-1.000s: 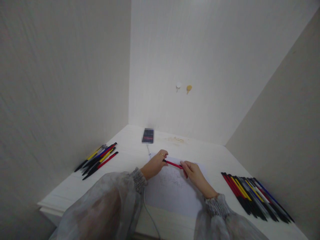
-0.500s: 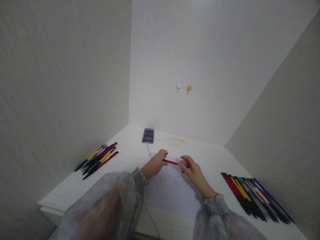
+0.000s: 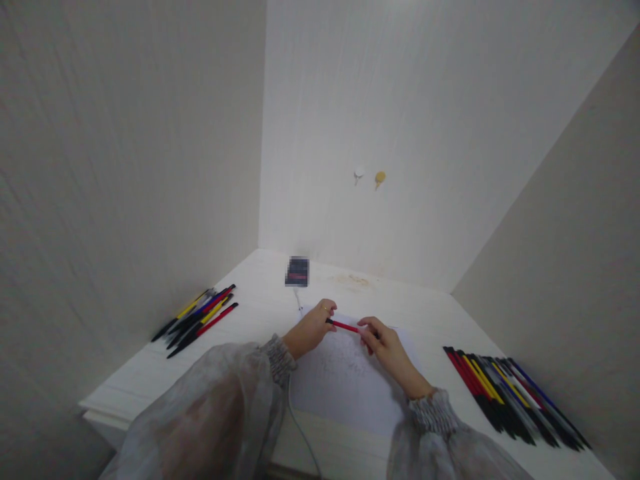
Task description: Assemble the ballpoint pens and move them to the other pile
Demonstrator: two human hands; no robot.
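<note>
A red pen (image 3: 345, 326) with a black end lies crosswise between my two hands, above a sheet of paper (image 3: 345, 393) covered in small faint marks. My left hand (image 3: 316, 325) is closed on the pen's black end, and a ring shows on one finger. At the other end, my right hand (image 3: 381, 341) pinches the pen between thumb and fingers, which hide that end. Grey gathered cuffs cover both wrists.
Several pens (image 3: 200, 320) lie loosely piled on the left by the wall. On the right, many pens (image 3: 510, 397) lie side by side in a row. A blurred dark device (image 3: 298, 272) with a white cable (image 3: 302, 427) stands at the back. Two hooks (image 3: 380, 177) are on the wall.
The fingers of my right hand have shifted slightly and curled more around the pen's end. My left hand keeps its hold. The view has moved very slightly.
</note>
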